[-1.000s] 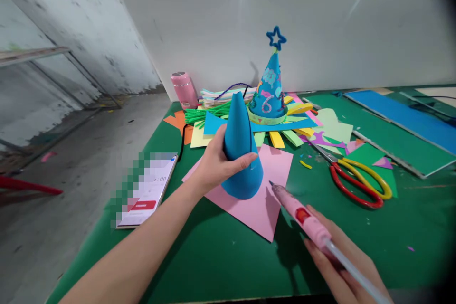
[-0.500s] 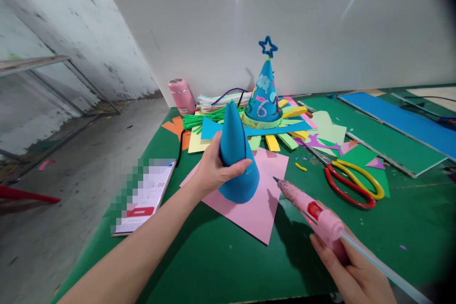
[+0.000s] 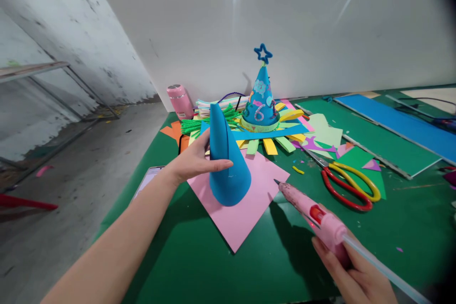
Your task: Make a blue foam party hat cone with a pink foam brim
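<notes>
A plain blue paper cone (image 3: 230,175) stands point-up over a pink sheet (image 3: 237,230). My left hand (image 3: 195,154) grips it from the left, thumb across its front; the fingers behind are hidden. Down the cone's front runs its overlapping seam. On the right, my right hand (image 3: 351,266) is wrapped round a pink glue gun (image 3: 313,211) with a clear glue stick (image 3: 384,268) out of its back. The nozzle points left, apart from the cone. Behind stands a decorated blue party hat (image 3: 261,99) with a "6" and a pipe-cleaner star (image 3: 262,53).
Scissors (image 3: 351,185) with red and yellow handles lie right of the pink sheet. Green pipe cleaners (image 3: 192,126), paper scraps (image 3: 322,128) and a pink bottle (image 3: 180,102) are at the back. My left forearm partly covers a phone (image 3: 147,180). A white board (image 3: 199,33) stands behind the table.
My left hand has moved a little left with the cone, and the pink sheet has turned under it. My forearm now covers more of the phone. The glue gun is nearly still.
</notes>
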{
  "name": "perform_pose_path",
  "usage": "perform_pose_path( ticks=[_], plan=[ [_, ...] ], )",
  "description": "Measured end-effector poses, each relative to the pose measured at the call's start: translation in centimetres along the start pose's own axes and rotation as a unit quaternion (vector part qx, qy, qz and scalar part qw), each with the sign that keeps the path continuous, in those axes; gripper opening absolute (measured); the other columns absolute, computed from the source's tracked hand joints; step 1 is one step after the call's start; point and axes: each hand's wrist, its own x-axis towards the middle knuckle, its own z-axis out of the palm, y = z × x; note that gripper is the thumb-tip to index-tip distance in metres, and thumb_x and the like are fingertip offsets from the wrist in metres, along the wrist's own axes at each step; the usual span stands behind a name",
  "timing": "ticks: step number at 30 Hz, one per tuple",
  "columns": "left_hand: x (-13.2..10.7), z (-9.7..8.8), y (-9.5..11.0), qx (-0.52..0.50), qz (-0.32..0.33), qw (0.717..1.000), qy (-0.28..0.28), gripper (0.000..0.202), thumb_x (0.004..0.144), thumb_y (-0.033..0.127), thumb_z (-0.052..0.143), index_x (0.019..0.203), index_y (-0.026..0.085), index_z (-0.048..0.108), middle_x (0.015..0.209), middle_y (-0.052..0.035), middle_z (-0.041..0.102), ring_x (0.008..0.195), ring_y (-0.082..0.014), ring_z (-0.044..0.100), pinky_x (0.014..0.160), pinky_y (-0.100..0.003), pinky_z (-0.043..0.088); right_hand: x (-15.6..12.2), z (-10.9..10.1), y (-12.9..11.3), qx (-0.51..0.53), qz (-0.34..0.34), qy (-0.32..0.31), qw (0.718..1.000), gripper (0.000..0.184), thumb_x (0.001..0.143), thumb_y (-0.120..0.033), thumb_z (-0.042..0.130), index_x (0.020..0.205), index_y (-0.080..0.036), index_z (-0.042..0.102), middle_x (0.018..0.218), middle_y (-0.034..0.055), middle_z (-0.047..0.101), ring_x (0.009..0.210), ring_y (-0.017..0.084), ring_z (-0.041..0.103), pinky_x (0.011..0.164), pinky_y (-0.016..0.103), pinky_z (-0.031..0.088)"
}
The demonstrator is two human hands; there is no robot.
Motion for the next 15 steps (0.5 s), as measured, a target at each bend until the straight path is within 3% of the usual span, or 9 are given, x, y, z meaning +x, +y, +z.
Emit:
perform_pose_path(
  ticks=[3, 5, 7, 10, 15],
  plan=[
    [-0.5, 1.9, 0.7, 0.050, 0.056, 0.989, 0.131, 0.065, 0.053, 0.031, 0.074, 0.110, 0.025, 0.043, 0.106, -0.0051, 0.053, 0.095, -0.0241, 0.053, 0.073, -0.035, 0.049, 0.2, 0.0, -0.1, 0.006, -0.007, 0.003, 1.000, 0.040, 0.081, -0.028, 0.045, 0.118, -0.013, 0.046, 0.082, 0.0067, 0.071, 0.068, 0.017, 0.067, 0.060, 0.014, 0.052],
    [-0.6, 3.4, 1.0, 0.076, 0.075, 0.969, 0.223, 0.058, 0.052, 0.033, 0.075, 0.101, 0.022, 0.047, 0.095, -0.0035, 0.055, 0.089, -0.0223, 0.055, 0.070, -0.033, 0.048, 0.4, -0.2, -0.4, 0.009, -0.012, 0.016, 1.000, 0.039, 0.080, -0.029, 0.045, 0.115, -0.013, 0.048, 0.075, 0.0058, 0.071, 0.060, 0.017, 0.067, 0.055, 0.013, 0.052],
    [-0.6, 4.7, 1.1, 0.082, 0.077, 0.956, 0.270, 0.050, 0.051, 0.033, 0.075, 0.092, 0.021, 0.049, 0.083, -0.0004, 0.056, 0.078, -0.0193, 0.056, 0.063, -0.030, 0.048, 0.6, -0.3, -0.7, 0.016, -0.015, 0.020, 1.000, 0.038, 0.080, -0.029, 0.046, 0.114, -0.014, 0.049, 0.072, 0.0051, 0.070, 0.057, 0.017, 0.066, 0.053, 0.014, 0.052],
    [-0.4, 5.7, 0.9, 0.049, 0.084, 0.956, 0.277, 0.036, 0.056, 0.033, 0.072, 0.080, 0.020, 0.050, 0.071, 0.0027, 0.054, 0.066, -0.0148, 0.055, 0.055, -0.027, 0.046, 0.4, -0.4, -0.8, 0.016, -0.014, 0.011, 1.000, 0.039, 0.079, -0.030, 0.048, 0.116, -0.016, 0.048, 0.076, 0.0052, 0.070, 0.060, 0.018, 0.067, 0.053, 0.016, 0.053],
    [-1.0, 4.7, 0.5, -0.009, 0.093, 0.972, 0.215, 0.032, 0.059, 0.029, 0.071, 0.081, 0.021, 0.050, 0.070, 0.0034, 0.055, 0.063, -0.0132, 0.055, 0.053, -0.025, 0.047, -0.2, -0.1, -1.1, 0.038, 0.001, -0.026, 0.999, 0.043, 0.080, -0.029, 0.046, 0.122, -0.021, 0.042, 0.093, 0.0057, 0.068, 0.069, 0.018, 0.067, 0.057, 0.017, 0.054]
  ],
)
